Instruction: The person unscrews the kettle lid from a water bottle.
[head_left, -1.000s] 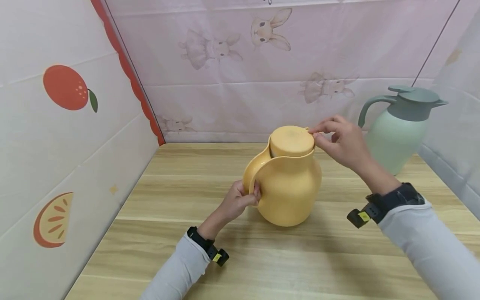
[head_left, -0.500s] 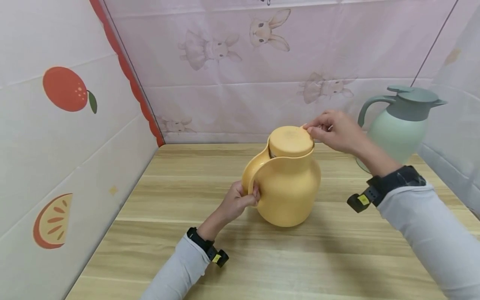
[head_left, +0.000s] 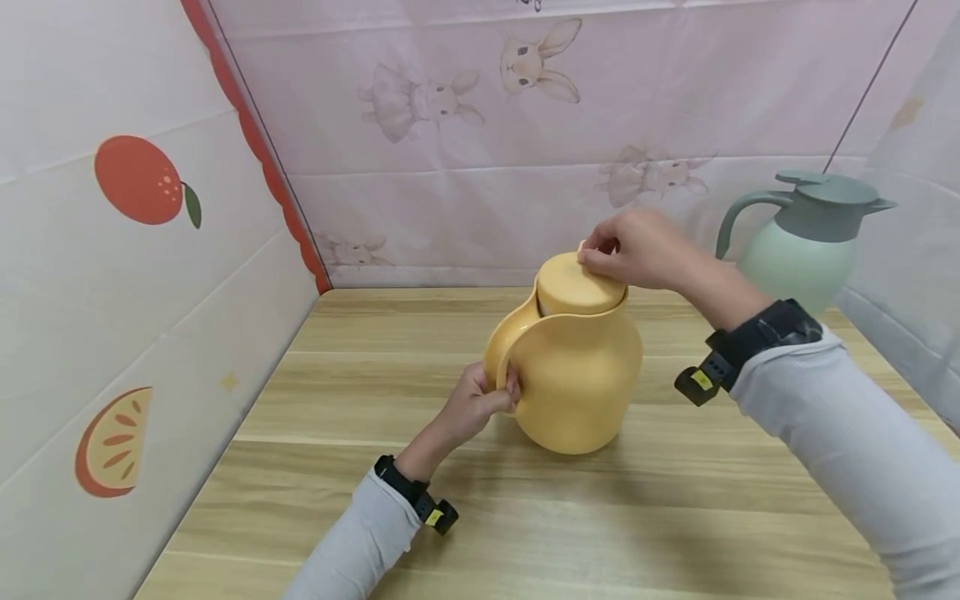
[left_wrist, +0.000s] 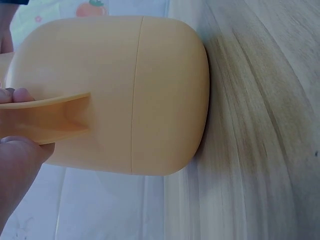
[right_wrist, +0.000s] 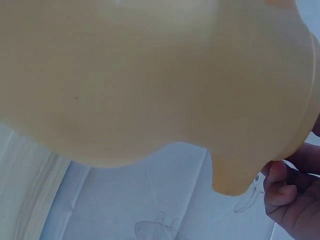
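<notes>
A yellow jug (head_left: 585, 387) stands upright on the table, its round yellow lid (head_left: 572, 287) seated in the neck. My left hand (head_left: 472, 402) grips the jug's handle; in the left wrist view the thumb lies on one side of the handle (left_wrist: 55, 117) and fingertips show on the other. At the lid's far edge, my right hand (head_left: 637, 244) pinches a small tab between thumb and fingers. Seen from the right wrist, the jug's body (right_wrist: 150, 80) fills most of the view, with the spout (right_wrist: 230, 175) jutting down beside the right hand (right_wrist: 295, 200).
A pale green jug (head_left: 798, 262) with a grey-green lid and handle stands behind my right forearm, at the back right. The wood-grain table (head_left: 405, 333) meets a pink rabbit-print backdrop (head_left: 465, 208) behind and a white fruit-print wall (head_left: 195, 275) on the left.
My right hand has moved left along the lid's rim from its right side to the far edge, the pinched tab turning with it. My left hand and the jug's body have stayed put.
</notes>
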